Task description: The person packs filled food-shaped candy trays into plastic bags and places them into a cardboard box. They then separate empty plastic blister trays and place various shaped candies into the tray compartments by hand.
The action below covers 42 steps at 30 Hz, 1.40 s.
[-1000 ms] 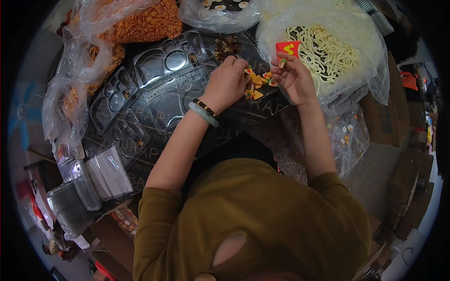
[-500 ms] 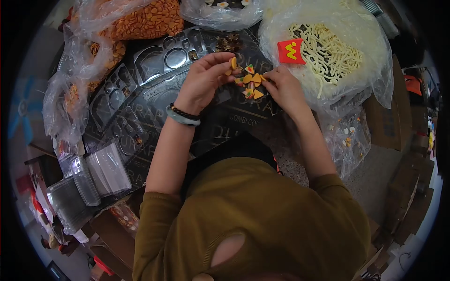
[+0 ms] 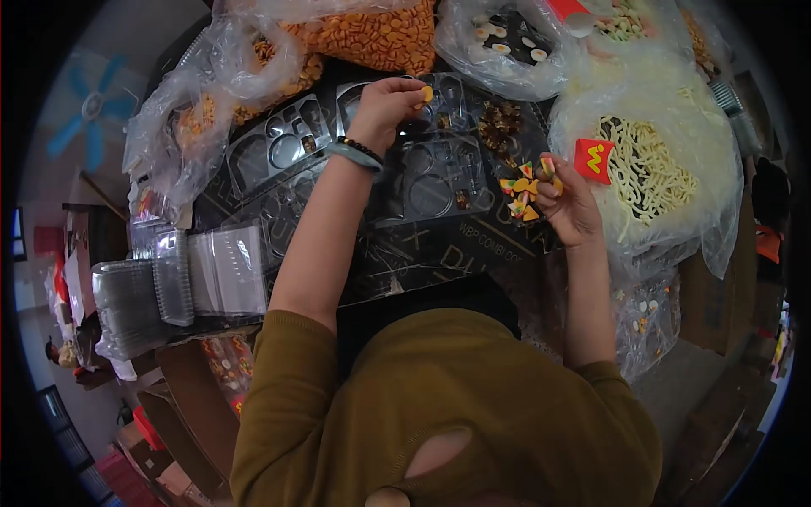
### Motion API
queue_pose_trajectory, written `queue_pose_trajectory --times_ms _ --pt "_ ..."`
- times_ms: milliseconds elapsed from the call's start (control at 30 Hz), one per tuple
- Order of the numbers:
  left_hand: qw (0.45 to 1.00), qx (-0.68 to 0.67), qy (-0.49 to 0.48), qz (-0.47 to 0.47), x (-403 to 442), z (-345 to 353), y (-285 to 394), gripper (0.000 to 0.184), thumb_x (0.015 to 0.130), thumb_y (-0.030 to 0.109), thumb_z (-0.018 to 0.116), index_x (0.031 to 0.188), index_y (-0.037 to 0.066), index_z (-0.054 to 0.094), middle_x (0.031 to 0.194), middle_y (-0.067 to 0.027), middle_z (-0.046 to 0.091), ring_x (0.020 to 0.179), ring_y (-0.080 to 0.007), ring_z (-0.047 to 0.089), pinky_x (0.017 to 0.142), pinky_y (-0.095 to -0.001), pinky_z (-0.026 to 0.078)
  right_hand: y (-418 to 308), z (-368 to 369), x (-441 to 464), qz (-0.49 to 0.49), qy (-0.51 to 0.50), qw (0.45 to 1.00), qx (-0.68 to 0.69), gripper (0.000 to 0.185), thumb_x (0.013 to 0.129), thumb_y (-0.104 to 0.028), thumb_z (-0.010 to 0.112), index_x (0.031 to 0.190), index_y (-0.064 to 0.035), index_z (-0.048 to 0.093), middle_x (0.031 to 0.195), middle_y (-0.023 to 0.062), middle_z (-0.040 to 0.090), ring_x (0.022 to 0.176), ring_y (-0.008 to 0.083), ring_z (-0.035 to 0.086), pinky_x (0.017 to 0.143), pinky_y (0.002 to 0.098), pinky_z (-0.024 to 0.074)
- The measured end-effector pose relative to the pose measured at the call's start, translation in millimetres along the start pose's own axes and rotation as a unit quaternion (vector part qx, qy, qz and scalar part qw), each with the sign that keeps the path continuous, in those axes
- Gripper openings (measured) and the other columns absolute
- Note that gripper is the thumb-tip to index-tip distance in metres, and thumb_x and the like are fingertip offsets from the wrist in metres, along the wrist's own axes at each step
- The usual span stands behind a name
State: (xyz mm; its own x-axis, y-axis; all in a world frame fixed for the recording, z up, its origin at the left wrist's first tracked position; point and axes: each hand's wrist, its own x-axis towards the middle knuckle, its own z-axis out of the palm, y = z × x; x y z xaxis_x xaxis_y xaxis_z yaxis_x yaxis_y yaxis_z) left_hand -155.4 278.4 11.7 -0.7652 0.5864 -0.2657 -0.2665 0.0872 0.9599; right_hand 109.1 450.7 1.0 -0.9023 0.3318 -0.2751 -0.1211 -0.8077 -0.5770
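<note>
Left hand (image 3: 383,110): pinches yellow disc (image 3: 427,94); slack hold could drop it
Right hand (image 3: 574,205): grips bits (image 3: 548,166); brushing could scatter pile (image 3: 522,185) beside

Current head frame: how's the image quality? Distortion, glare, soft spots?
Head view: strong fisheye curve, dark corners; head view: rather dim, with bright reflections on the clear trays and stacked clear packs; head view: the blue fan at the left edge looks hazy and soft; head view: the yellow piece in the left hand is too small for fine detail.
</note>
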Motion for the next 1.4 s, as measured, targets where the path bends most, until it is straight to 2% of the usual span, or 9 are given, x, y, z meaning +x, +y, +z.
queue_pose_trajectory --times_ms 133,267,300,600,867,967,1167,1267,1400 --pt "0.981 0.180 0.054 0.059 34.8 17.7 -25.5 0.019 0.082 0.007 0.070 0.100 0.000 0.068 0.087 -0.0035 0.068 0.072 -0.0106 0.060 0.065 -0.0255 0.050 12.8 19.6 9.2 -0.002 -0.012 0.995 -0.096 0.024 0.088 -0.004 0.063 0.110 -0.0006 0.058 0.096 0.0094 0.064 0.065 0.0064 0.051 0.058 0.0189 0.0417" --pt "0.881 0.400 0.140 0.211 30.0 29.7 -30.7 0.018 0.075 0.013 0.068 0.088 0.001 0.073 0.078 -0.0120 0.070 0.073 -0.0234 0.068 0.070 -0.0329 0.052 18.8 40.6 14.6 -0.005 0.008 0.989 -0.146 0.019 0.088 -0.006 0.065 0.106 -0.0017 0.061 0.099 0.0102 0.067 0.064 0.0044 0.052 0.059 0.0175 0.0431" --pt "0.878 0.386 0.156 0.235 29.8 32.4 -32.7 0.016 0.071 0.012 0.064 0.081 0.003 0.072 0.080 -0.0185 0.068 0.077 -0.0353 0.065 0.073 -0.0405 0.052 20.4 41.9 16.0 -0.005 0.011 0.989 -0.150 0.018 0.088 -0.006 0.065 0.105 -0.0020 0.061 0.098 0.0087 0.067 0.064 0.0042 0.052 0.059 0.0172 0.0431" --pt "0.833 0.462 0.178 0.246 34.7 28.9 -38.0 0.014 0.069 0.017 0.069 0.075 0.004 0.070 0.074 -0.0134 0.068 0.072 -0.0312 0.066 0.069 -0.0377 0.053 31.5 49.3 18.2 -0.043 0.055 0.950 -0.305 0.020 0.084 -0.012 0.072 0.101 -0.0037 0.065 0.077 -0.0042 0.062 0.062 0.0006 0.049 0.056 0.0140 0.0375" --pt "0.818 0.515 0.131 0.219 43.3 26.6 -36.2 0.016 0.070 0.019 0.070 0.080 0.008 0.075 0.078 -0.0141 0.069 0.075 -0.0319 0.067 0.075 -0.0373 0.053 72.0 54.9 39.8 -0.185 0.057 0.809 -0.555 0.021 0.081 -0.020 0.074 0.090 -0.0008 0.071 0.073 0.0052 0.067 0.058 0.0068 0.054 0.056 0.0225 0.0435" --pt "0.804 0.536 0.119 0.227 38.8 27.8 -32.2 0.016 0.071 0.019 0.069 0.080 0.007 0.075 0.080 -0.0156 0.069 0.077 -0.0334 0.067 0.077 -0.0386 0.053 81.9 62.3 38.4 -0.263 0.058 0.703 -0.658 0.016 0.079 -0.018 0.072 0.082 -0.0026 0.070 0.075 0.0095 0.066 0.068 0.0215 0.061 0.064 0.0318 0.0474" --pt "0.985 0.127 0.077 0.093 5.7 -5.0 -17.1 0.032 0.080 0.021 0.076 0.100 -0.003 0.068 0.084 -0.0061 0.068 0.077 -0.0161 0.065 0.072 -0.0249 0.050 93.7 58.7 44.0 -0.411 0.062 0.552 -0.723 0.010 0.078 -0.015 0.070 0.074 -0.0066 0.066 0.074 0.0077 0.062 0.075 0.0283 0.059 0.068 0.0402 0.0456" --pt "0.993 -0.115 0.015 0.027 -26.5 -51.1 -6.7 0.027 0.089 0.008 0.065 0.112 -0.005 0.062 0.101 -0.0117 0.065 0.090 -0.0194 0.064 0.086 -0.0278 0.051 97.6 57.9 46.4 -0.427 0.061 0.555 -0.711 0.009 0.077 -0.015 0.070 0.073 -0.0079 0.066 0.073 0.0068 0.062 0.074 0.0273 0.058 0.067 0.0399 0.0439" --pt "0.983 -0.152 0.093 0.042 -58.1 -113.8 -4.9 0.025 0.087 0.001 0.064 0.111 -0.004 0.061 0.101 -0.0120 0.065 0.092 -0.0213 0.065 0.086 -0.0287 0.053 104.0 58.4 48.6 -0.425 0.057 0.553 -0.714 0.008 0.077 -0.015 0.071 0.073 -0.0091 0.066 0.074 0.0049 0.061 0.075 0.0260 0.058 0.067 0.0392 0.0419"
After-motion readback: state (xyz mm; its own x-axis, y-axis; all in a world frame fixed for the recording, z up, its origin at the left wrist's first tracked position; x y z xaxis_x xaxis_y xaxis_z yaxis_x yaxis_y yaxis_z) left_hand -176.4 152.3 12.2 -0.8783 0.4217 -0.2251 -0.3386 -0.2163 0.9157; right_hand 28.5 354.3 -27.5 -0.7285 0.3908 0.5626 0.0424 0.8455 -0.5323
